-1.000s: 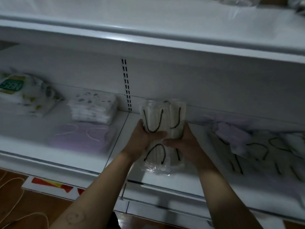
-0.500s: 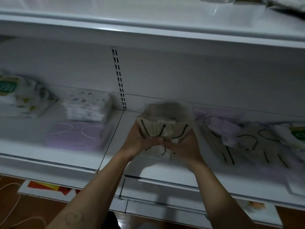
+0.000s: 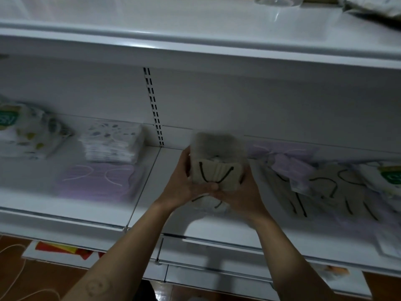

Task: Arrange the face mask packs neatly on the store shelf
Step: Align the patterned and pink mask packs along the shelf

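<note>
Both hands hold a beige face mask pack [image 3: 217, 168] with black ear loops above the middle of the white shelf [image 3: 152, 192]. My left hand [image 3: 182, 183] grips its left side and my right hand [image 3: 240, 192] cups it from below and the right. The pack is tilted with its end towards me. A lilac mask pack [image 3: 99, 179] lies flat on the shelf to the left. Loose beige packs [image 3: 325, 194] and lilac packs [image 3: 288, 161] lie in a jumble to the right.
A stack of patterned white packs [image 3: 112, 144] and a bagged pack with a green label [image 3: 23, 133] sit at the back left. The upper shelf [image 3: 195, 42] overhangs. A lower shelf edge [image 3: 217, 279] and brown floor [image 3: 21, 279] lie below.
The beige pack went from upright to tipped over, its end facing me, and moved a little deeper over the shelf. Both hands stayed on it.
</note>
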Motion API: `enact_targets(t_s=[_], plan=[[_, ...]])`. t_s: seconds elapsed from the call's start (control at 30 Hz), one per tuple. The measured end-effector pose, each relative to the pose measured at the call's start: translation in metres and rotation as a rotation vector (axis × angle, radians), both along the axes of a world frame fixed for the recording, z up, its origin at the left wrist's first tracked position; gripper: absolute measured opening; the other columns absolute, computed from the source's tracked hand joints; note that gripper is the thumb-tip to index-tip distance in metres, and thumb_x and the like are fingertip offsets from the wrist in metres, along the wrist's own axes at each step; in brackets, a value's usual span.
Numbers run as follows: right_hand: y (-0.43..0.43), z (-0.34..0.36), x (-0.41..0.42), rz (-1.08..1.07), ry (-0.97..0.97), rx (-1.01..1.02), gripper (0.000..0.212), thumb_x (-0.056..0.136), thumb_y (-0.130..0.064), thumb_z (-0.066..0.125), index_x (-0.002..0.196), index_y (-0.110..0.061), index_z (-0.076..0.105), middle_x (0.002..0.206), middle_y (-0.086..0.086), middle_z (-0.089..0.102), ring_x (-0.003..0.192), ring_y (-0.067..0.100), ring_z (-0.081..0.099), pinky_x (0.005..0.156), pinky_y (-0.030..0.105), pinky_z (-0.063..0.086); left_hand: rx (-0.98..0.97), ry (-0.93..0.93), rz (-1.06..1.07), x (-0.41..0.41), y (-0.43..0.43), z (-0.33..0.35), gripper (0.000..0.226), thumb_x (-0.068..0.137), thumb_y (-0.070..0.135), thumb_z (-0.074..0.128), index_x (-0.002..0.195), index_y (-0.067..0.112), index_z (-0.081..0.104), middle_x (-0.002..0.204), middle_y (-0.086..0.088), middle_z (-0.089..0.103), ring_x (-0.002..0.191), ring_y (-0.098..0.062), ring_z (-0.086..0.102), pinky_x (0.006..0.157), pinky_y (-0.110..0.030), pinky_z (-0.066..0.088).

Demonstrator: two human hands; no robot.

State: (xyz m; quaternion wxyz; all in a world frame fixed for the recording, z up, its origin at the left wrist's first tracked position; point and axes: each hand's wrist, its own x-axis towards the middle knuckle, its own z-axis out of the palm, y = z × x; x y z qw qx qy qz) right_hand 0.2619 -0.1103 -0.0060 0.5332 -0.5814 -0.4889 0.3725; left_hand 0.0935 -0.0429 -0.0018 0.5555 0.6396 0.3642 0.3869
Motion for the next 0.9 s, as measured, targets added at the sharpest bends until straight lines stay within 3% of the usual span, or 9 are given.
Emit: enact_targets(t_s=[0.1,0.17,0.23,0.3,0.4,0.6,0.77,0.9], plan=[[0.000,-0.004,0.002,-0.027,-0.016,-0.041,0.075,0.061,-0.020,0.091,0.125,-0.012,0.051,0.115,-0.001,0.064,0.104,0.006,0.064,0.087,0.032,0.056,-0.030,0.033,-0.048,0.002,0.003,0.002,0.104,0.055,0.031,0.094,0.141,0.015,0.037,0.128,-0.005,0.060,0.118,-0.021,0.060,0.091,-0.038,0.054],[0.003,-0.004,-0.001,-0.012,-0.006,-0.025,0.063,0.065,-0.007,0.088,0.116,-0.013,0.052,0.107,-0.003,0.064,0.096,-0.001,0.064,0.079,0.018,0.054,-0.042,0.022,-0.029,0.011,0.003,0.006,0.100,0.054,0.027,0.096,0.136,0.004,0.042,0.121,-0.010,0.063,0.113,-0.025,0.063,0.087,-0.037,0.055],[0.006,-0.001,-0.007,0.022,0.000,0.009,0.048,0.070,0.010,0.078,0.105,-0.016,0.057,0.097,-0.010,0.064,0.087,-0.008,0.064,0.071,0.011,0.051,-0.038,-0.021,0.034,0.021,0.001,0.010,0.092,0.056,0.008,0.094,0.133,0.000,0.043,0.119,-0.012,0.063,0.108,-0.020,0.065,0.082,-0.027,0.055],[0.007,0.001,-0.010,0.006,0.056,0.062,0.049,0.072,0.018,0.072,0.110,-0.010,0.057,0.098,-0.007,0.065,0.090,-0.005,0.066,0.071,0.012,0.051,-0.036,-0.074,0.085,0.028,-0.003,0.011,0.091,0.057,0.000,0.091,0.134,0.001,0.042,0.121,-0.011,0.063,0.106,-0.014,0.066,0.079,-0.023,0.055],[0.010,0.001,-0.008,-0.044,0.076,0.125,0.054,0.071,0.013,0.076,0.117,-0.005,0.055,0.105,-0.005,0.066,0.099,0.003,0.066,0.077,0.015,0.052,-0.043,-0.113,0.099,0.027,-0.007,0.011,0.098,0.053,0.018,0.092,0.136,0.005,0.041,0.124,-0.011,0.063,0.111,-0.018,0.065,0.081,-0.028,0.057],[0.009,-0.007,-0.011,-0.007,0.034,0.048,0.073,0.064,-0.020,0.085,0.128,-0.004,0.053,0.115,0.002,0.067,0.109,0.012,0.064,0.088,0.025,0.053,-0.057,-0.083,0.089,0.020,-0.010,0.003,0.103,0.051,0.026,0.090,0.137,0.010,0.035,0.123,-0.005,0.061,0.110,-0.012,0.064,0.084,-0.027,0.055],[0.010,-0.005,-0.010,0.001,0.018,0.052,0.050,0.070,-0.010,0.079,0.115,-0.022,0.060,0.104,-0.015,0.069,0.103,0.005,0.065,0.082,0.022,0.052,-0.050,-0.057,0.109,0.025,-0.007,0.008,0.097,0.047,0.036,0.088,0.131,0.012,0.043,0.117,-0.001,0.064,0.102,-0.005,0.066,0.080,-0.024,0.055],[0.018,0.010,-0.013,0.055,0.025,0.082,0.056,0.066,-0.011,0.077,0.119,-0.010,0.058,0.105,-0.007,0.068,0.103,0.006,0.065,0.081,0.020,0.051,-0.058,-0.086,0.176,0.026,-0.002,0.008,0.088,0.049,0.035,0.089,0.126,0.010,0.052,0.116,-0.003,0.067,0.104,-0.012,0.067,0.085,-0.032,0.057]])
